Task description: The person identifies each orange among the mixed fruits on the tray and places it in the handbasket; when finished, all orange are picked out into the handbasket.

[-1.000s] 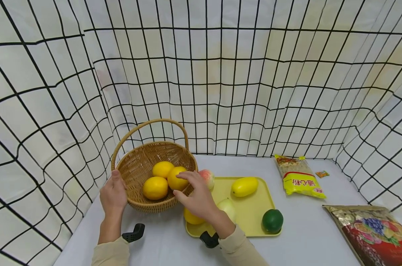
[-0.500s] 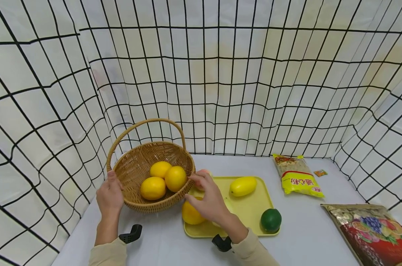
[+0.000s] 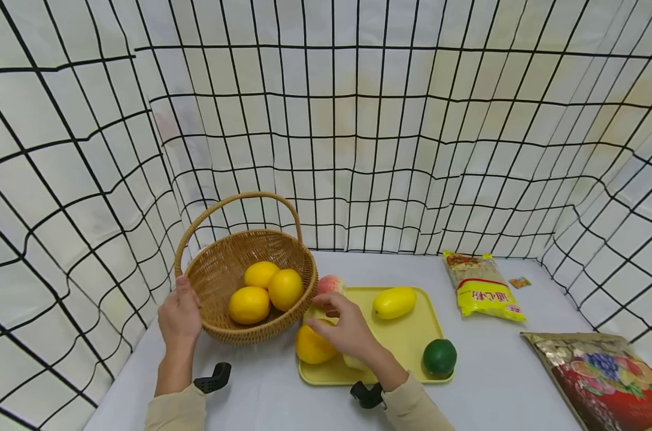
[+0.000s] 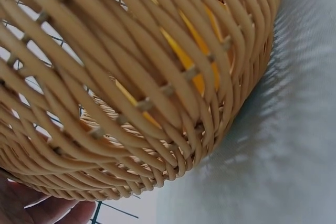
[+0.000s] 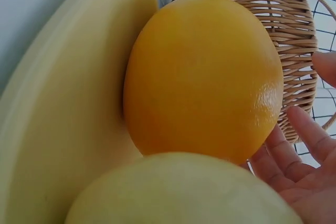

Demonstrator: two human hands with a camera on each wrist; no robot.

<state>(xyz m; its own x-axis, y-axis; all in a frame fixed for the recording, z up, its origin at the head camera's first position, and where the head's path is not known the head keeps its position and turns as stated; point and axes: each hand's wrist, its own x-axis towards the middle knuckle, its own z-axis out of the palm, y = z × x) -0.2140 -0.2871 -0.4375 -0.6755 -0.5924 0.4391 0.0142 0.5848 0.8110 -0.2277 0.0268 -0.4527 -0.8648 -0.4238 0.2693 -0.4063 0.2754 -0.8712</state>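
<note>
My left hand point(image 3: 180, 314) grips the left rim of a wicker basket point(image 3: 215, 281), which leans with its opening toward me. Three orange-yellow round fruits point(image 3: 249, 305) lie inside it. My right hand point(image 3: 349, 329) hovers over the left side of a yellow tray point(image 3: 406, 335), thumb and fingers spread and nothing between them. Just beneath it sits another orange-yellow fruit point(image 5: 202, 77). A pale fruit point(image 5: 184, 192) beside that one is mostly hidden by the hand in the head view. A pink-and-white peach point(image 3: 331, 285) lies by the tray's far left corner.
The tray also bears a long yellow fruit point(image 3: 394, 302) and a dark green round fruit point(image 3: 439, 358). To the right lie a yellow food bag point(image 3: 484, 286), a small packet point(image 3: 520, 282) and a large red-and-gold bag point(image 3: 600, 377). Black netting point(image 3: 358, 96) encloses the table.
My right hand has withdrawn from the fruit at the basket's right rim, moving right and down to the fruit on the tray. The left hand still holds the basket.
</note>
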